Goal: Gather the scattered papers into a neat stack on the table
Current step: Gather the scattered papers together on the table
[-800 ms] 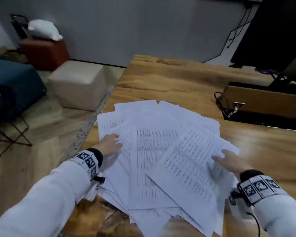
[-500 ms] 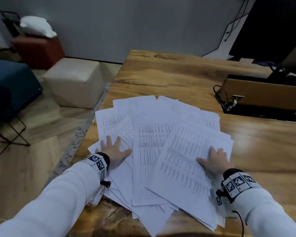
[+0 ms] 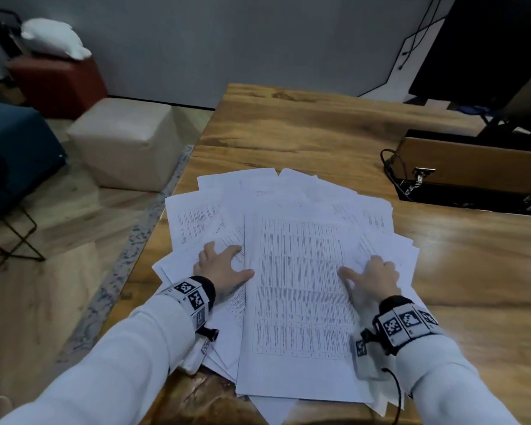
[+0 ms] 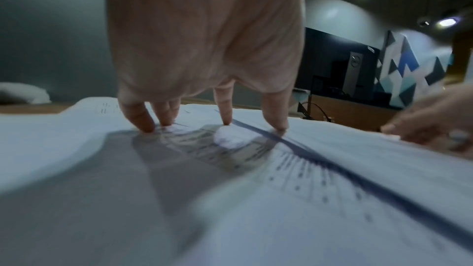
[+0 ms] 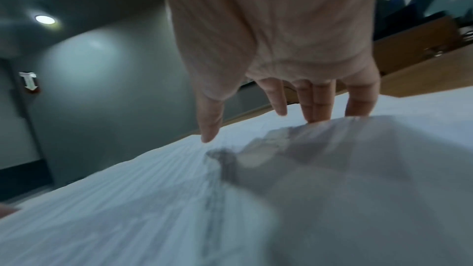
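A fanned heap of white printed papers (image 3: 298, 271) lies on the wooden table (image 3: 319, 133), hanging slightly over its left edge. A sheet with a printed table lies topmost and nearly straight. My left hand (image 3: 219, 266) presses spread fingers flat on the sheets left of that top sheet; the left wrist view shows its fingertips (image 4: 225, 121) touching paper (image 4: 230, 189). My right hand (image 3: 370, 274) rests on the top sheet's right side, thumb pointing left. In the right wrist view its fingertips (image 5: 316, 116) press the paper (image 5: 153, 189), blurred.
A wooden box (image 3: 472, 167) with a latch and black cables stands on the table at the right. A dark screen (image 3: 488, 47) rises behind it. Left of the table, on the floor, are a beige pouf (image 3: 123, 142), a red pouf and a blue seat.
Both hands have drawn inward and toward me. The top printed sheet has turned from slanted to nearly straight, and the heap is narrower.
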A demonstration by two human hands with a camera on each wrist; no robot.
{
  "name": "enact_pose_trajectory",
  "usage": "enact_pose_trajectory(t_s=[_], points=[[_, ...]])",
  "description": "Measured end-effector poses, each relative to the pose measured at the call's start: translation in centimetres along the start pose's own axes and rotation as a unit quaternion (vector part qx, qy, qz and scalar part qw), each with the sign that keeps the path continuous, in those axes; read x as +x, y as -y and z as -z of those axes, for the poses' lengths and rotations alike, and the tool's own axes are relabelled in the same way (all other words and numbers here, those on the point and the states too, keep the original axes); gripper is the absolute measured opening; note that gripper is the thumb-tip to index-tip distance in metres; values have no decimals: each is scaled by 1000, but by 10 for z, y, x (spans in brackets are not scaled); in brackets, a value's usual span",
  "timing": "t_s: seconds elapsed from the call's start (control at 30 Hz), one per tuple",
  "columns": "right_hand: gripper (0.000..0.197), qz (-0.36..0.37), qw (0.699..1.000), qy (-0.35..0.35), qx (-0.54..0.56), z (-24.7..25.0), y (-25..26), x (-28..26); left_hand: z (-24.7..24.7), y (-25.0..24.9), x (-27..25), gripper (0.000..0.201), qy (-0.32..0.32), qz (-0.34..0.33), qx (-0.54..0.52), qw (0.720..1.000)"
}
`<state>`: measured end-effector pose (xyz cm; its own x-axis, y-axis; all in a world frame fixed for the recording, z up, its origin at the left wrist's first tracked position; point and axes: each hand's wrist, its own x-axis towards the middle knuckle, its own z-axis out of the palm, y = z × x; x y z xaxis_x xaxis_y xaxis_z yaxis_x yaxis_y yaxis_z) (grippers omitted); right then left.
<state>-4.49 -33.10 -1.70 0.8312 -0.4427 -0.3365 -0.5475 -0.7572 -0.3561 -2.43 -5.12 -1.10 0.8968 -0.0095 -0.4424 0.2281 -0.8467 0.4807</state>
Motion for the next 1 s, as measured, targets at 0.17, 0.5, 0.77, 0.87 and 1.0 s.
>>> enact_pose_trajectory(t_s=[0.17, 0.5, 0.77, 0.87, 1.0], points=[[57, 8, 999, 51, -15, -5, 3, -18, -12, -14, -7, 69, 54, 3, -176, 983], [18, 77, 953, 55, 288, -3, 12, -41, -30, -18, -15, 55, 20, 3, -336, 942], [38, 83, 977, 47, 191, 9, 2, -10, 11, 22, 3, 39, -94, 117, -272, 951], [35, 124, 985, 71, 99, -6, 13, -15, 4, 23, 3, 36, -91, 120, -288, 946], [19, 120, 981, 136, 72, -22, 15, -30, -3, 16, 3, 33, -118, 131, -323, 930]])
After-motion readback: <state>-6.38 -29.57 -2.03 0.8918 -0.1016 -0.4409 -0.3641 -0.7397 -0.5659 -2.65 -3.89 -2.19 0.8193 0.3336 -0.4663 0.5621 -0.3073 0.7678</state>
